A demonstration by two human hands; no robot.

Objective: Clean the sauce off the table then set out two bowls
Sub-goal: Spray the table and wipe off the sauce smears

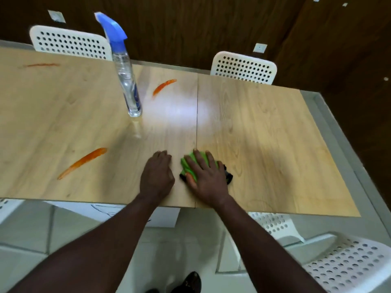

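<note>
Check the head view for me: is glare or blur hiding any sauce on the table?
Head view: white glare washes out the table centre beside the spray bottle, so sauce there could go unseen; motion blur softens the whole frame, yet orange streaks near left, at centre and far left read clearly enough; wide-angle distortion bows the table edges.

Table (254,123): pale wood-grain, one thin dark seam down the middle. Sauce streaks (82,162): orange-red; the far-left one fainter. Spray bottle (127,81): clear body, blue trigger head. Cloth (187,166): bright green with a dark part at the right, possibly black; view blurred. Chairs (243,68): white, regular pattern of round holes. Wall (190,28): dark brown wood. Floor (27,229): pale grey tiles.
</note>
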